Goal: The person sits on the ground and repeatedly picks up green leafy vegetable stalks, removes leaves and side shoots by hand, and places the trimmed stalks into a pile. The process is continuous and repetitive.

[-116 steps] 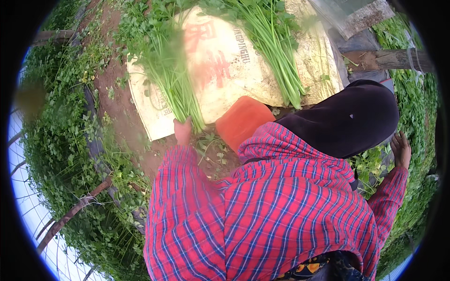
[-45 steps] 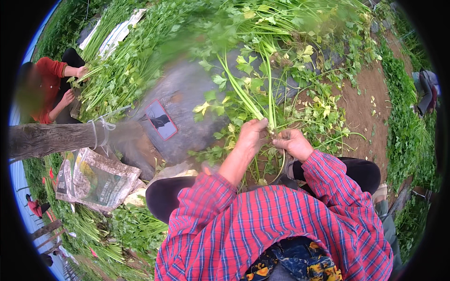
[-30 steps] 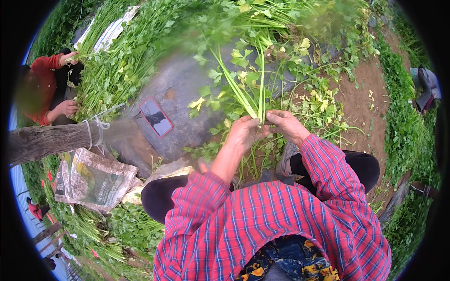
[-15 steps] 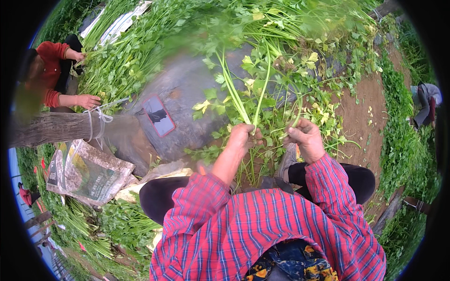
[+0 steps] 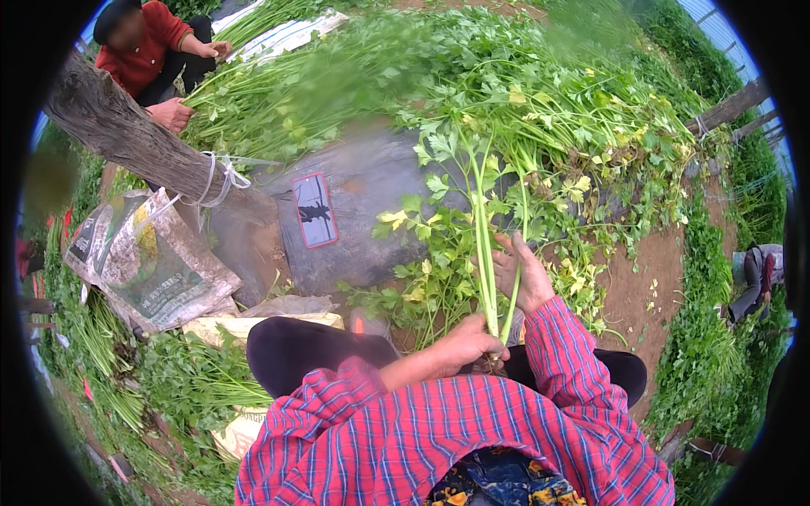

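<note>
I saw the celery (image 5: pixel 483 253) come nearer the shirt (image 5: pixel 422 430), pinched low down in the left hand (image 5: pixel 472 341), while the right hand (image 5: pixel 527 277) opened, fingers spread beside it, so apparently the left carried it alone.

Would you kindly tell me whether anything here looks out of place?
The red-edged phone seems out of place: it's an electronic device lying uncovered on the dark ground sheet, near piled leafy stalks.

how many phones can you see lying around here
1: the red-edged phone lies on the dark sheet, left of the celery in the person's left hand. Others could be hidden under leaves.
</note>
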The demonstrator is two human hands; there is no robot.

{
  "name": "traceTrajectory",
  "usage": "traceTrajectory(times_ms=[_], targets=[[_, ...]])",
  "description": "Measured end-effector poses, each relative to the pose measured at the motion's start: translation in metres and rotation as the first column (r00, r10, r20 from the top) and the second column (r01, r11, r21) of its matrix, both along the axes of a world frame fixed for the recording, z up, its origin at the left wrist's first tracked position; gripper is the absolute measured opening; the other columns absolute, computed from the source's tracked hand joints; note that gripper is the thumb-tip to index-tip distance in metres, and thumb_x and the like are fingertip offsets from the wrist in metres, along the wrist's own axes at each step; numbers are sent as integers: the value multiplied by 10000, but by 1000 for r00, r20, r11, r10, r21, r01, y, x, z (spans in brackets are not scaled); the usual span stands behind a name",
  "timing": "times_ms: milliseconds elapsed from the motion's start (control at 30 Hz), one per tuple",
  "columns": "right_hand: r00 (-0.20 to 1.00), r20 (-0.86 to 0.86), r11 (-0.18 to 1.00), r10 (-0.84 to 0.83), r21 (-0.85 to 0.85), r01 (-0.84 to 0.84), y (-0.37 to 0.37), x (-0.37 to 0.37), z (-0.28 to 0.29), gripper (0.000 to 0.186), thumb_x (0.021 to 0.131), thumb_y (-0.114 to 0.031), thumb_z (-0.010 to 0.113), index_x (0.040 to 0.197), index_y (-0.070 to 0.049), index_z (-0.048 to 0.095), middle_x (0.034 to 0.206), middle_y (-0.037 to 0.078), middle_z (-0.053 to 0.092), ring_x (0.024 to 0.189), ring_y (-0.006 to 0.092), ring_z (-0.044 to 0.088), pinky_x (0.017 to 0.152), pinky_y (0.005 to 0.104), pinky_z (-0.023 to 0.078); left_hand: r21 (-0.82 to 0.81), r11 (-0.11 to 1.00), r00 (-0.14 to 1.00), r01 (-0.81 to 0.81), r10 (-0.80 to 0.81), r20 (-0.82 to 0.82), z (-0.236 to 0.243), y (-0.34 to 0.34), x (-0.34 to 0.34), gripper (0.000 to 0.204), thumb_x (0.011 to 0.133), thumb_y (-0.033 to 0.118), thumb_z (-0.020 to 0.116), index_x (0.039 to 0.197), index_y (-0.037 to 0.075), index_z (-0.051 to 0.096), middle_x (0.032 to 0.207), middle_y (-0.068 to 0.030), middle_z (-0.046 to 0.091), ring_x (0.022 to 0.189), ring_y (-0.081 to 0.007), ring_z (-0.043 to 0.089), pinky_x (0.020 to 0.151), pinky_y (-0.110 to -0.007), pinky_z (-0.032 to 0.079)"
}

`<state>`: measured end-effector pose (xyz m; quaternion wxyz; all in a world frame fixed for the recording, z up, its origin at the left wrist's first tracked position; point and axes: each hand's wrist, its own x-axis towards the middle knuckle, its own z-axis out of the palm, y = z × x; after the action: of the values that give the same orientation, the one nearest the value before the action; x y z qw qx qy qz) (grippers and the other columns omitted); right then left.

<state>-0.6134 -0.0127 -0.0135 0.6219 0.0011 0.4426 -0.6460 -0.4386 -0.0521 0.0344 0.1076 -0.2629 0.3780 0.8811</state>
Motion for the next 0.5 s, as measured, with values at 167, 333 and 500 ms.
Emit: traceTrajectory(times_ms=[167, 333, 500], targets=[[998, 20, 990, 52, 128, -54, -39, 41, -8, 485, 907, -276, 471, 1271, 18, 347, 1166, 198, 517, 1042, 270, 526, 881, 403, 446, 130, 981, 990, -142, 144, -4, -19, -15, 20, 333, 754, 40, 561, 1051, 16, 414, 777, -108, 601, 644, -185, 611, 534, -287, 496], [970, 17, 968, 241, -74, -239, -56, 84, 1, 361, 923, -276, 438, 1179, -21, 431, 1124, 145, 556, 994, 266, 544, 825, 400, 471, 69, 882, 880, -466, 455, 133, 9, -43, 50, 321, 835, 113, 538, 1133, 69, 429, 814, -99, 596, 601, -166, 568, 488, -279, 466], [930, 354, 983, 102, -178, -40, -91, 100, 20, 365, 896, -377, 482, 1091, -72, 439, 1178, 169, 481, 1093, 300, 463, 873, 467, 392, -444, 894, 955, -59, 180, 235, 61, -48, 137, 329, 880, 103, 488, 1191, 49, 397, 722, -45, 524, 513, -94, 452, 439, -234, 389]])
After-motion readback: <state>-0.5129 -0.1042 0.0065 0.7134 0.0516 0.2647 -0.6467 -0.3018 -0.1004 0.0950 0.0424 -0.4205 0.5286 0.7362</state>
